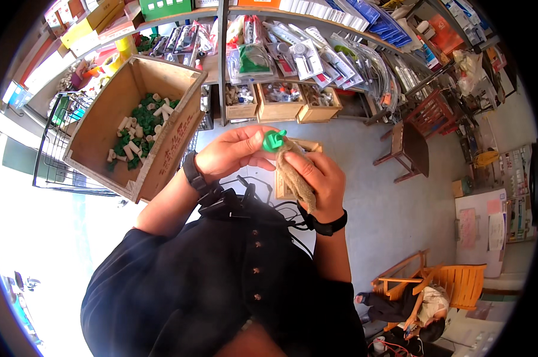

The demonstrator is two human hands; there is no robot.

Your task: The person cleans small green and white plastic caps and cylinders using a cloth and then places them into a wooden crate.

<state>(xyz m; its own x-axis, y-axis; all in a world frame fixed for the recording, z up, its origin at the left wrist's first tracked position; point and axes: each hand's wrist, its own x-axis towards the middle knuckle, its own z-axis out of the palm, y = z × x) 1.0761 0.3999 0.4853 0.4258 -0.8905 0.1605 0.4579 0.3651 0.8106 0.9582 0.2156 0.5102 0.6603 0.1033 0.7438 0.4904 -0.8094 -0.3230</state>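
Note:
A small green plastic fitting (pixel 274 141) with a stubby prong is between my two hands, in front of my chest. My left hand (pixel 236 152) pinches it from the left with thumb and fingers. A crumpled brown cloth (pixel 294 181) is gripped in my right hand (pixel 324 181), with its upper end against the fitting. To the left, a large wooden crate (pixel 171 140) holds many loose green fittings (pixel 144 113) and white fittings (pixel 129 150). Beneath my hands, a smaller wooden box (pixel 282 189) is partly covered; I cannot make out its contents.
Shelves ahead hold packaged hardware (pixel 305 59) and open wooden drawers (pixel 278 110) of small parts. A black wire rack (pixel 49 160) stands by the crate. At the right is a dark wooden chair (pixel 413 149). A person (pixel 427 303) sits on a wooden bench (pixel 456 285) at the lower right.

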